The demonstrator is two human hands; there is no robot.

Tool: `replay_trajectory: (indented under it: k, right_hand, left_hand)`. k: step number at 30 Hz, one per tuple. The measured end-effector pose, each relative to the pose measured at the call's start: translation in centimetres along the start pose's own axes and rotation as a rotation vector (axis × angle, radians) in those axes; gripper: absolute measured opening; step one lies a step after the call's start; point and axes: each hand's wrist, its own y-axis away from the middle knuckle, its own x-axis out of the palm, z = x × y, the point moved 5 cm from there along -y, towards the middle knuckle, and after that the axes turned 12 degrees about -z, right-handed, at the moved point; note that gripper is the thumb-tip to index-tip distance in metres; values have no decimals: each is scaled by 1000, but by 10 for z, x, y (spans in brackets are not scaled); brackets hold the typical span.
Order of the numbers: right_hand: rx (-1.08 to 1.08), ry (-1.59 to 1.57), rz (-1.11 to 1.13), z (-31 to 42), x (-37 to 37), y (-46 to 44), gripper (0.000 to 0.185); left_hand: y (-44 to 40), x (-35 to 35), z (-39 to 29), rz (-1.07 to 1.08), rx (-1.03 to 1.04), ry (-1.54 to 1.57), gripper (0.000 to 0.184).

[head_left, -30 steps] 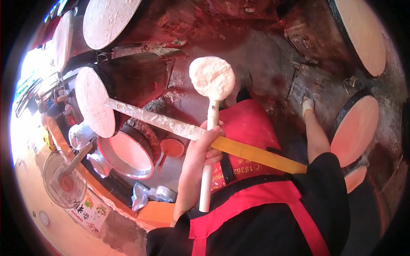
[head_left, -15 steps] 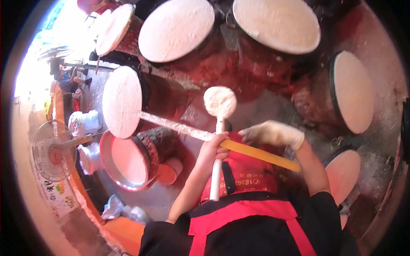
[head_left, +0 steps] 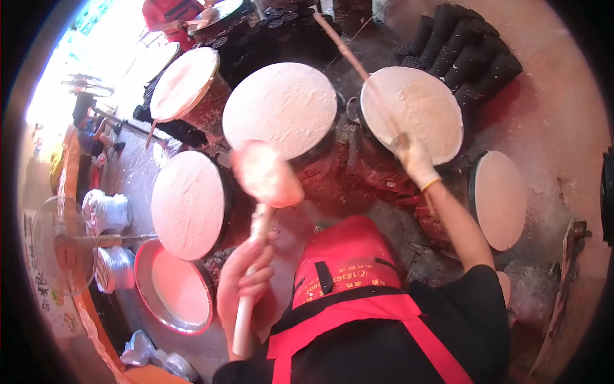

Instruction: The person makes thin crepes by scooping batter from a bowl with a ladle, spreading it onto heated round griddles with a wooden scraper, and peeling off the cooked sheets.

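Note:
My left hand (head_left: 248, 278) is wrapped round the pale handle of a ladle (head_left: 265, 176). The ladle's round head is coated in pale batter, blurred, and held up near the edge of the middle round griddle (head_left: 281, 109). On my right hand (head_left: 414, 159) is a whitish work glove. Its fingers are closed on a long, thin stick (head_left: 348, 54), which slants over the right griddle (head_left: 425, 105). Pale batter or dough covers both griddles. Another coated griddle (head_left: 187, 206) lies left of the ladle.
A red-rimmed basin (head_left: 176, 288) of pale liquid stands at lower left, near a fan (head_left: 67, 249). Honeycomb coal briquettes (head_left: 470, 54) are stacked at upper right. Another coated griddle (head_left: 500, 201) is at right. Part of a person in red (head_left: 167, 14) shows at top left.
The long stick, held across the ladle in my left hand before, is now in my gloved right hand, which has reached forward. My left hand has moved left with the ladle. The view has shifted.

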Motion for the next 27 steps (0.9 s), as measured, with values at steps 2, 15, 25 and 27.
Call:
replay_trajectory:
  k: [2,15,25,27]
  right_hand:
    - [33,155,-138,-35,-38,-47,28]
    - [239,394,-238,-281,-125,-235,43]
    - [293,42,-88,-284,-95,-280,53]
    - [218,84,-139,-263,-104,-274,49]
  left_hand:
    - [2,15,-19,-167,279,-207,26]
    - [-102,28,-8,-254,149,269,26]
    - [-112,53,-14,-252,187,423,23]
    - [-110,58,-17,-257,203,434,23]
